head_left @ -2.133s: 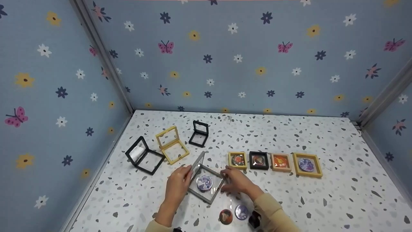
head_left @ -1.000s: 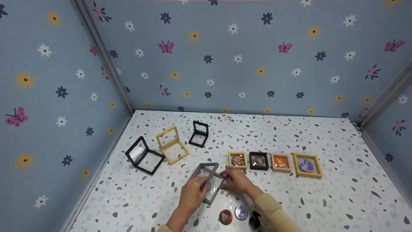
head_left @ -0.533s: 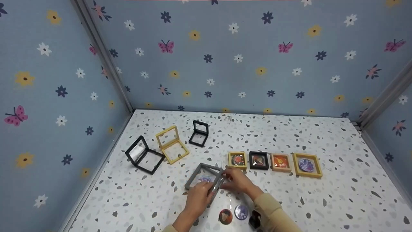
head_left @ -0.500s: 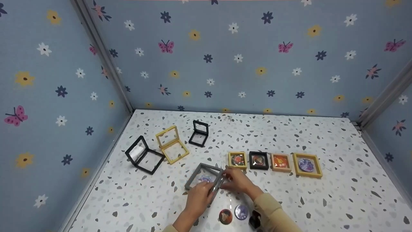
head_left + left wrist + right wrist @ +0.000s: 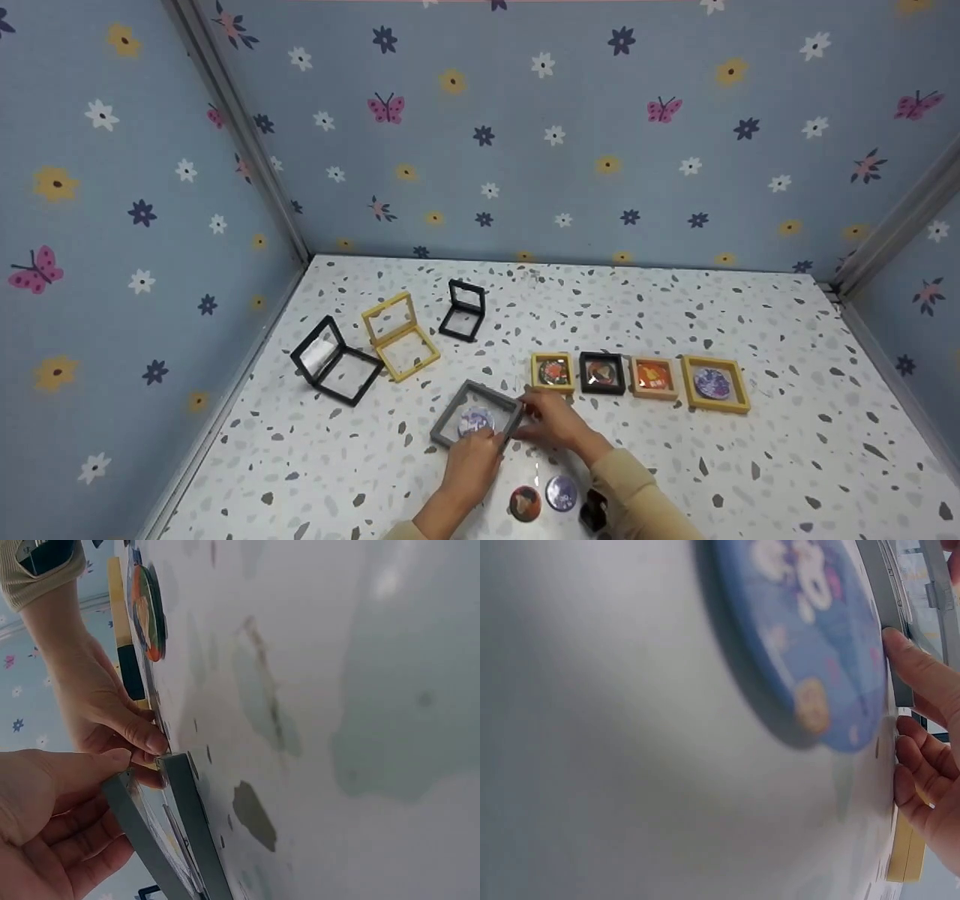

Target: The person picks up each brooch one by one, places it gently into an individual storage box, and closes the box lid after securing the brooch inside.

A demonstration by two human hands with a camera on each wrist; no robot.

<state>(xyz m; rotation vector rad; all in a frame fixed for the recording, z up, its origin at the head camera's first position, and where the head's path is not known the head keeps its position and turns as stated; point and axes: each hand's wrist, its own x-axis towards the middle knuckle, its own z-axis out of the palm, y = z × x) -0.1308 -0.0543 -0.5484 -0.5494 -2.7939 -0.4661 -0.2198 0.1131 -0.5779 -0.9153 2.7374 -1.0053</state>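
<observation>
A grey hinged display frame [image 5: 450, 408] lies on the table with a round purple-and-white badge [image 5: 474, 420] behind its clear film. My left hand [image 5: 471, 466] pinches the lid [image 5: 144, 834] by its near edge, thumb on one side and fingers on the other. A narrow gap shows between lid and base [image 5: 196, 821] in the left wrist view. At the right corner, my right hand [image 5: 556, 421] grips the base, its thumb against the edge in the right wrist view. Two loose badges, one red and dark [image 5: 525, 504], one purple [image 5: 561, 493], lie just nearer.
Back left stand three open frames: large black [image 5: 352, 401], yellow [image 5: 424, 369] and small black [image 5: 459, 335]. To the right runs a row of badge-filled frames: small yellow [image 5: 535, 373], black [image 5: 602, 389], peach [image 5: 656, 394], large yellow [image 5: 716, 406]. Patterned blue walls [image 5: 480, 150] border the table.
My left hand has swung the grey lid from upright at the left over to the right and down onto the base. The right hand has stayed at the corner.
</observation>
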